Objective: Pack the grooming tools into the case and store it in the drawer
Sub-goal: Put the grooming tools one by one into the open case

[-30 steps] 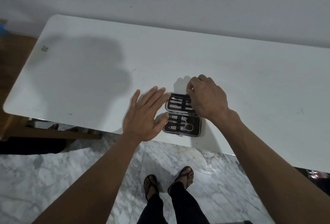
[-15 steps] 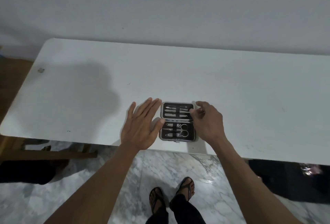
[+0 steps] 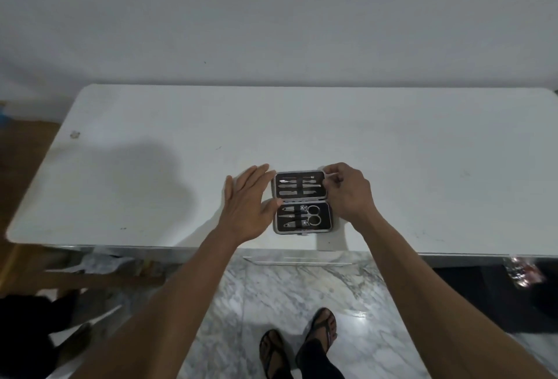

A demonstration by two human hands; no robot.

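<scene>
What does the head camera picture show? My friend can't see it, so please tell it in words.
An open grooming case lies flat near the front edge of a white table, with small metal tools and scissors strapped inside. The right hand grips the far half's right edge, while the left hand rests flat beside the case's left side.

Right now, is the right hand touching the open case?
Touching. The head view shows the right hand with fingertips pinching the far right corner of the case.

A white table (image 3: 151, 167) stands against a plain wall (image 3: 271, 16) on marble floor (image 3: 287, 288).
</scene>
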